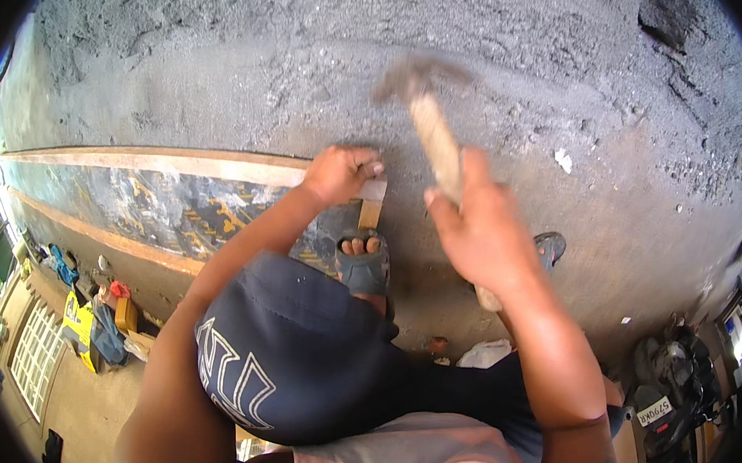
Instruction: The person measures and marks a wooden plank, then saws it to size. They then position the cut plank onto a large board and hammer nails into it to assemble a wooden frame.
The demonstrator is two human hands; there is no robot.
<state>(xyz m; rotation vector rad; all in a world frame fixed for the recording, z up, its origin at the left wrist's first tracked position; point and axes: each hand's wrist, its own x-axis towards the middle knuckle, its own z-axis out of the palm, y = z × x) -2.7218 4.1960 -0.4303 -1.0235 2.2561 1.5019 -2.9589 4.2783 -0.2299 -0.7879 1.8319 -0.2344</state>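
My right hand (490, 233) is closed around the wooden handle of a hammer (437, 145). The hammer's head is blurred and hangs over the grey ground, beyond my left hand. My left hand (342, 174) rests at the right end of a long, thin wooden strip (191, 166), fingers bent and pinched together. Whatever lies between those fingertips is too small to make out. The strip forms the far edge of a low frame, with a short wooden crosspiece (371, 214) at its right end. A dark, paint-stained panel (161, 204) shows inside the frame.
One sandalled foot (363, 262) stands against the frame's right end; another sandal (550, 247) shows right of it. Rough grey sand or mortar (232, 8) spreads across the far side. Cloths and bags (107, 323) lie at left, a motorcycle (670, 390) stands at right.
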